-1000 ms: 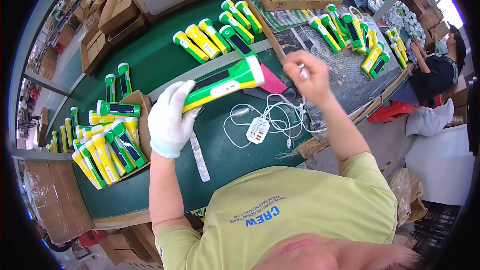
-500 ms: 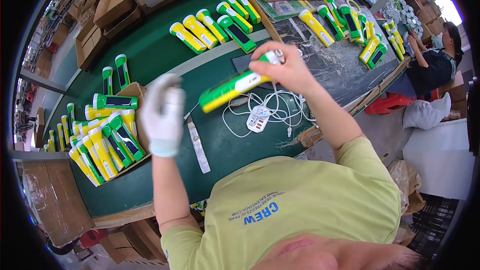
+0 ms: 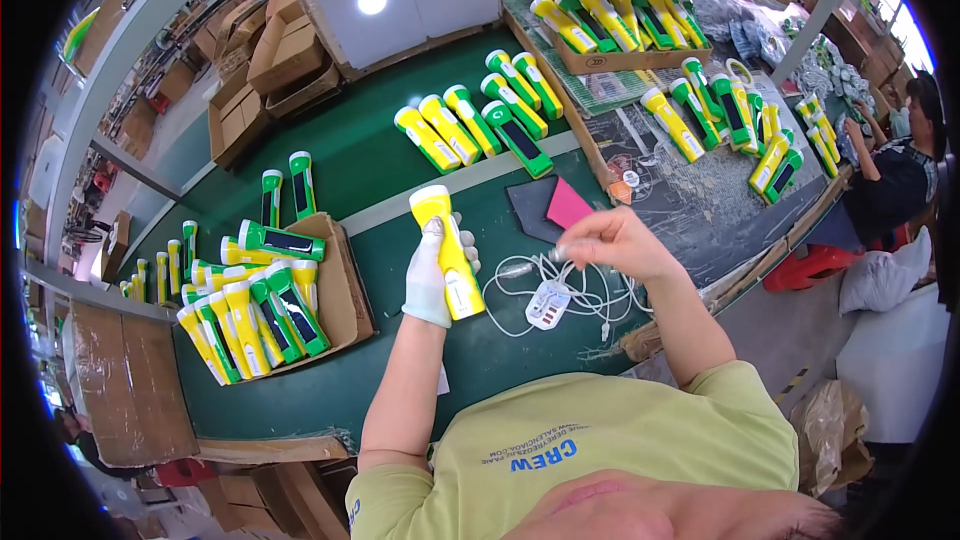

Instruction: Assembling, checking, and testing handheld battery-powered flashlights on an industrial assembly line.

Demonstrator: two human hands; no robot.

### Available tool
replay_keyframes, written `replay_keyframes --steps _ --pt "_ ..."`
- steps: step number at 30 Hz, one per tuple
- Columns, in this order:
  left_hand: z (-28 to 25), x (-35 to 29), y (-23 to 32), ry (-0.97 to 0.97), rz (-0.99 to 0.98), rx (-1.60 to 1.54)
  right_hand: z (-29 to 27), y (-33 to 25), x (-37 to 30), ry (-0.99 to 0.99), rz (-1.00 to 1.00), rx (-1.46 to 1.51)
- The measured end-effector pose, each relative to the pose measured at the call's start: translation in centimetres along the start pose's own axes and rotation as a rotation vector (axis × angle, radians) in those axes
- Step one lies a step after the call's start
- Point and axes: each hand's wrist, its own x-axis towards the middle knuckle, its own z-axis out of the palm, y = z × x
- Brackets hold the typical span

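My left hand [image 3: 425,275], in a white glove, is wrapped around a yellow flashlight [image 3: 457,275] with a white side panel. Its head points to the far side, and a bright round light spot [image 3: 372,2] shows on the white board [image 3: 430,10] at the back. My bare right hand [image 3: 620,245] is closed in a pinch over the tangled white cables [image 3: 590,285], with a small cable plug [image 3: 558,253] at its fingertips. Below it lies a white multi-port charger [image 3: 548,306]. A pink and dark cloth [image 3: 570,208] lies just beyond that hand.
A cardboard tray [image 3: 350,305] full of green and yellow flashlights stands at left. Several flashlights [image 3: 438,138] lie in a row farther back. Another filled box [image 3: 610,61] and loose flashlights [image 3: 725,115] are at right. A co-worker [image 3: 895,155] sits at the far right.
The green and yellow flashlight has left my right hand, which now pinches the plug. My left hand, empty before, holds a yellow flashlight. The light spot and pink cloth have come into view.
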Motion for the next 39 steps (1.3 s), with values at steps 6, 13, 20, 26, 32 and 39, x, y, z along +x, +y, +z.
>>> replay_keyframes --steps 6,13,20,26,32,39 --pt "0.4 -0.7 -1.2 0.072 0.013 0.065 5.9 1.9 1.0 0.132 -0.213 -0.198" --pt "1.4 0.1 -2.4 0.049 0.284 0.431 8.1 3.1 3.7 0.115 -0.818 -1.254" --pt "3.7 -2.1 -0.9 -0.255 0.439 0.270 7.5 2.7 2.0 -0.236 -0.545 -0.543" --pt "4.7 -1.5 0.7 -0.276 0.382 0.265 9.1 5.3 -1.4 -0.260 -0.638 -0.841" --pt "4.2 -0.8 -1.1 -0.155 0.358 0.331 9.9 3.7 -1.9 -0.123 -0.252 -0.146" --pt "3.1 -1.1 -1.5 -0.275 -0.018 -0.087 5.0 1.4 2.0 0.069 0.012 0.308"
